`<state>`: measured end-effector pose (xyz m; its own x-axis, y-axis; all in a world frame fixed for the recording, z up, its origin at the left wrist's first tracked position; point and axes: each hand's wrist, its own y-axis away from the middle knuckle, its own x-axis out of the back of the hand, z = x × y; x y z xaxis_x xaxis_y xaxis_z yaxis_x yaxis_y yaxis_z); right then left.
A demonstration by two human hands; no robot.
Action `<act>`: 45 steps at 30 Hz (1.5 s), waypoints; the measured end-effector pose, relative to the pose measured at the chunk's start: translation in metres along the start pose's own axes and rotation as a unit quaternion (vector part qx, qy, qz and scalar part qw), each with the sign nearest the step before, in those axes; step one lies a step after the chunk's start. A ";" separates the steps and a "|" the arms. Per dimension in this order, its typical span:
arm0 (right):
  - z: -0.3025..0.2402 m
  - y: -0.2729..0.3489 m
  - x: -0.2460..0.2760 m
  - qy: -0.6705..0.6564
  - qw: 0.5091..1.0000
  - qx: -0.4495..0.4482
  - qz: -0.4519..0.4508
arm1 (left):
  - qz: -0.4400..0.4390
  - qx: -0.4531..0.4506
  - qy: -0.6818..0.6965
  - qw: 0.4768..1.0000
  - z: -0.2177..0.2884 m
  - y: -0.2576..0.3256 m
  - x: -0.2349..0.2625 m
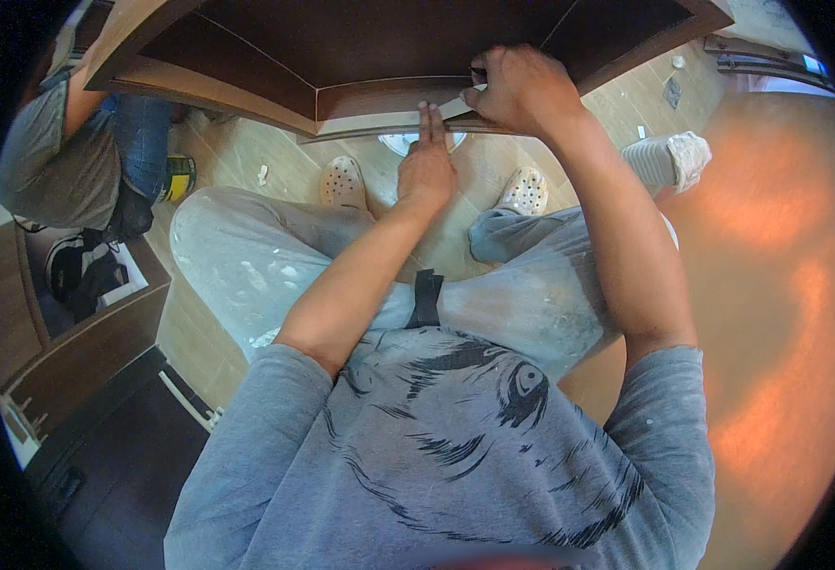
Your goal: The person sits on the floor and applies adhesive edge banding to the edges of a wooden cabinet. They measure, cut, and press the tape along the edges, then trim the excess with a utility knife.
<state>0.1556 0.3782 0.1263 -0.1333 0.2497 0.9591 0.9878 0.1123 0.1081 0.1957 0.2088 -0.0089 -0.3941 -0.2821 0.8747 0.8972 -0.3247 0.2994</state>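
Note:
A dark brown wooden panel (417, 43) with a raised frame stands upright in front of me. A pale strip of tape (365, 123) runs along the frame's lower ledge. The fingers of my left hand (427, 169) reach up to this strip, two of them stretched out and pressed flat on it, the others folded. Farther right, my right hand (534, 92) is closed, thumb and fingertips pinching the strip's end, which lifts a little off the ledge. Part of that end is hidden by the fingers.
A white round item (400, 142) shows partly behind the frame. At right are a ribbed white container (650, 161) and a large orange-brown surface (778, 285). Another person (51, 171) is at the left, near a yellow-green can (179, 179) and an open drawer (94, 328) holding dark items.

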 end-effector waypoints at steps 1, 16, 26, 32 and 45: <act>0.000 -0.001 -0.001 0.002 1.000 -0.003 -0.005 | 0.017 -0.027 0.021 0.999 0.007 0.002 -0.004; 0.007 -0.016 -0.028 0.042 0.993 -0.023 -0.104 | 0.076 -0.105 0.068 0.989 0.040 -0.007 -0.048; 0.004 -0.020 -0.023 0.044 0.988 -0.032 -0.148 | 0.046 -0.071 0.047 0.995 0.046 -0.012 -0.053; 0.002 -0.020 -0.023 0.051 0.988 -0.043 -0.140 | 0.015 -0.068 0.056 0.996 0.044 -0.012 -0.051; 0.002 -0.019 -0.022 0.053 0.987 -0.040 -0.145 | -0.006 -0.067 0.030 0.997 0.044 -0.016 -0.051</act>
<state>0.1392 0.3720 0.1024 -0.4071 0.1159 0.9060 0.9128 0.0878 0.3989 0.2102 0.2678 -0.0415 -0.4203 -0.3294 0.8455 0.8589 -0.4449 0.2536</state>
